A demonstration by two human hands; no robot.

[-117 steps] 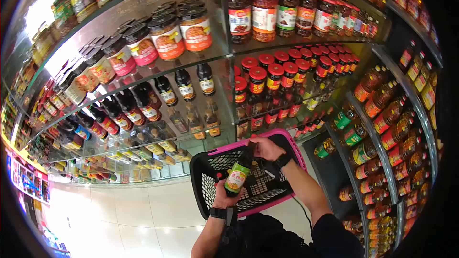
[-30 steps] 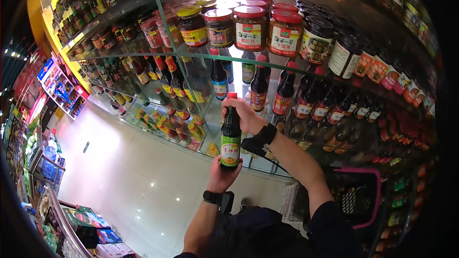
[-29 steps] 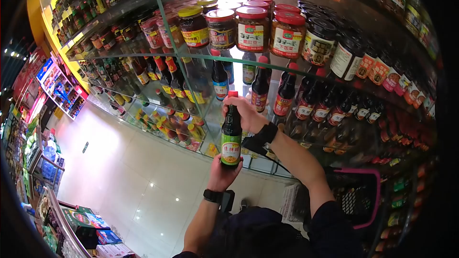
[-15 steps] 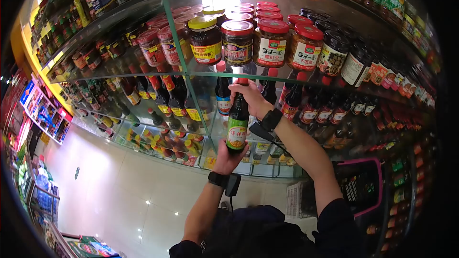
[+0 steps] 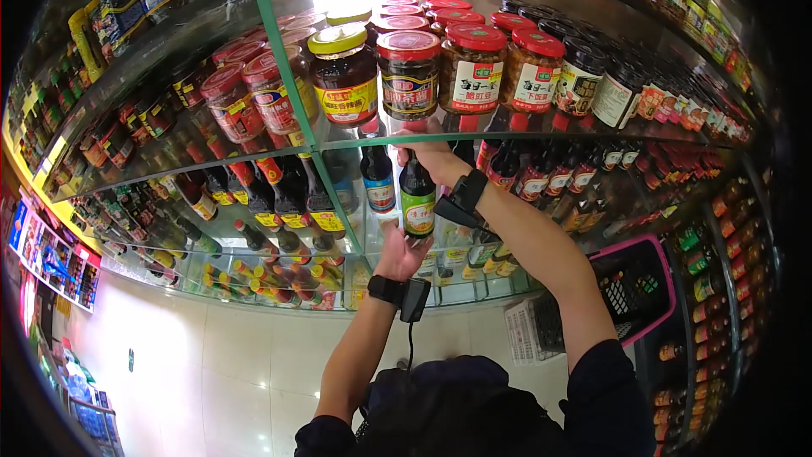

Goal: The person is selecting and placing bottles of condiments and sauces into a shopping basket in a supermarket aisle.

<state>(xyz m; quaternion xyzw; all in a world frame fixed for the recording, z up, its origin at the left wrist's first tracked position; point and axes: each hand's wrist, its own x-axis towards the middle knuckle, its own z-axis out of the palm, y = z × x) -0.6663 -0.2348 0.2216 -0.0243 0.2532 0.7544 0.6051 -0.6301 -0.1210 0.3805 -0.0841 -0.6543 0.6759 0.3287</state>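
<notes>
A dark sauce bottle with a green and yellow label stands nearly upright between my hands, at the lower shelf's front. My right hand is closed around its neck, just beneath the glass shelf edge, which partly hides the fingers and the cap. My left hand grips the bottle's base from below. Just left of it stands another dark bottle with a blue label. Above my right hand, a red-lidded jar and a yellow-lidded jar sit on the upper shelf.
The glass shelf edge runs right above the bottle. More dark bottles line the lower shelf to the right. A black shopping basket with a pink rim and a white crate are at lower right. Tiled floor lies below.
Both hands have moved the sauce bottle forward and in under the upper shelf, beside the blue-labelled bottle. The view has come closer to the shelves.
</notes>
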